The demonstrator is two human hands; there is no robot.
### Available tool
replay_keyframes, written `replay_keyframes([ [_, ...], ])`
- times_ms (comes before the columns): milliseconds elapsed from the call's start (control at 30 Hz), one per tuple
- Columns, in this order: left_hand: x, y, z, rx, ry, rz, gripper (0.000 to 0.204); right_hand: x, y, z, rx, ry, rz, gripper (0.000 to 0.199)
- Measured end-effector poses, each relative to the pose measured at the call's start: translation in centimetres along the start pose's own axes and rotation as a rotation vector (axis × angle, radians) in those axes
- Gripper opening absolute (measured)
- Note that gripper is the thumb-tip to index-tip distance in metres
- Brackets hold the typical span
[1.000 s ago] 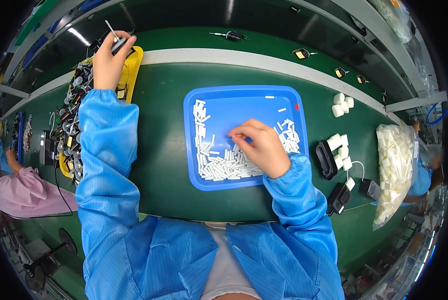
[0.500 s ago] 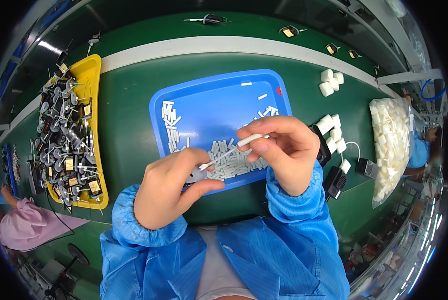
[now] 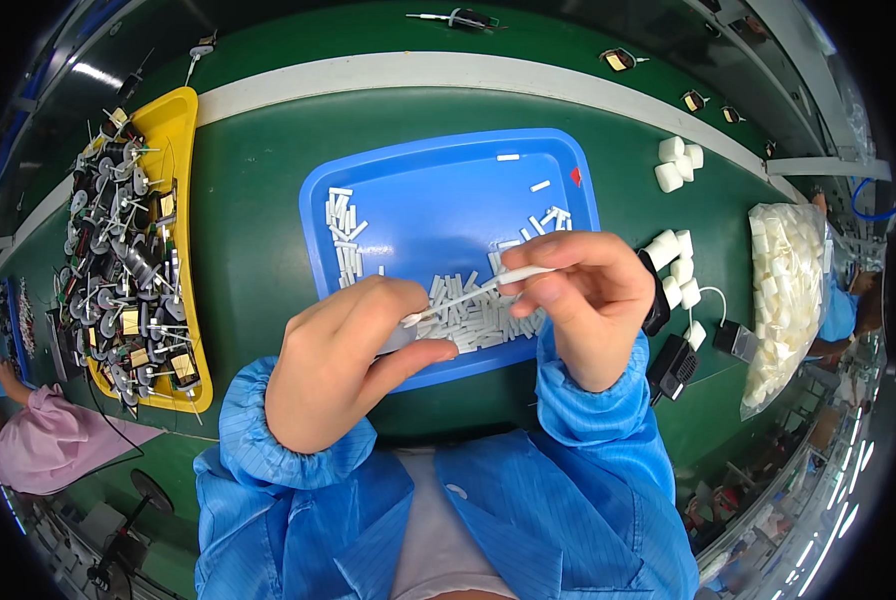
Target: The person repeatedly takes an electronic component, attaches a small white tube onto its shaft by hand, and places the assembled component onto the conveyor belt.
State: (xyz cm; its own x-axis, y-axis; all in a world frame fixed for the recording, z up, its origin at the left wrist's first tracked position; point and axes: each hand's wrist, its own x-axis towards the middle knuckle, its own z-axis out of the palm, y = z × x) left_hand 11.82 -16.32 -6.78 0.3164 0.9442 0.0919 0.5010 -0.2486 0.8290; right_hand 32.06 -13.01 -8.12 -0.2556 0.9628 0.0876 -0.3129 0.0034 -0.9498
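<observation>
My left hand (image 3: 343, 360) is closed on a small part with a grey rounded body (image 3: 398, 336), most of it hidden behind the fingers. A thin white lead (image 3: 458, 302) runs from that part up to the right. At its far end, a white sleeve (image 3: 523, 274) is pinched between the thumb and fingers of my right hand (image 3: 593, 300). Whether the lead passes inside the sleeve cannot be made out. Both hands are over the near part of a blue tray (image 3: 318, 240), where many short white tubes (image 3: 463, 325) lie loose.
A yellow tray (image 3: 183, 130) at left is heaped with wired parts (image 3: 128, 270) bearing grey discs. White foam-like blocks (image 3: 680, 260), a black adapter (image 3: 673, 366) and a clear bag of white pieces (image 3: 783, 300) are at right. A co-worker's pink sleeve (image 3: 58, 440) shows far left.
My right hand has moved slightly right with the sleeve, while my left hand stays about the same. The whole view has shifted a little.
</observation>
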Motion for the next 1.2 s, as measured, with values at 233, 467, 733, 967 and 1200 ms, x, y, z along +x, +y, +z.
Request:
replay_keyframes([
  [233,0.1,0.1,0.3,0.024,0.045,0.075,0.042,0.4,-0.2,1.1,-0.241,-0.129,0.108,0.011],
  [467,-0.1,-0.2,1.4,0.159,0.091,0.169,0.048,0.6,0.1,0.9,-0.551,-0.193,-0.019,0.011],
  [733,1.3,-0.2,1.9,0.184,0.087,0.236,0.051,1.1,0.4,-0.1,-0.601,-0.257,0.024,0.012],
  [967,3.5,-0.8,1.8,0.133,0.057,0.217,0.054,1.8,0.3,-0.3,-0.535,-0.189,0.167,0.016],
  [1200,17.5,-12.6,-0.9,0.422,0.314,0.291,0.028,2.6,2.7,-2.4,-0.535,0.226,0.014,0.031],
])
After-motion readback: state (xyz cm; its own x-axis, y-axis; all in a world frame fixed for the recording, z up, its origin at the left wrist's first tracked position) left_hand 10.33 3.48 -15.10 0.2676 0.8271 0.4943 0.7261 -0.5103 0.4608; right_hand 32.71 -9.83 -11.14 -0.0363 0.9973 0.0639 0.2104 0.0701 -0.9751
